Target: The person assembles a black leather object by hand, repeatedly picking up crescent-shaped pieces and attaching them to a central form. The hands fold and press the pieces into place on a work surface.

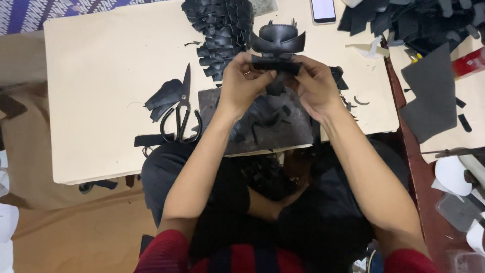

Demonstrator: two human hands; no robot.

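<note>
Near the far edge of the table [101, 76], about midway along it, we hold a black leather piece [277, 50] up between both hands. Our left hand [241, 83] pinches its left end, thumb and fingers closed tight on the folded lower strip. Our right hand [314, 83] grips the right end the same way, fingers curled in and shut on the leather. The piece flares out above our fingers into a wider, winged shape with a stitched top edge.

Just behind our left hand, a pile of cut leather pieces [220, 30] stretches toward the far edge, stacked in overlapping rows. Below our hands a dark cutting mat [283, 129] lies at the near edge, with loose scraps [265, 114] scattered on it. To the left of the mat, black scissors [181, 114] rest flat, blades pointing to the far edge, touching a few more leather offcuts [164, 96]. A phone [323, 10] lies at the far edge, right of the pile, screen lit white.

On the right, a second table carries a dark grey sheet [429, 96] and a heap of black cuttings [419, 20] at its far corner.

Our lap, covered in black cloth, sits under the near edge.
</note>
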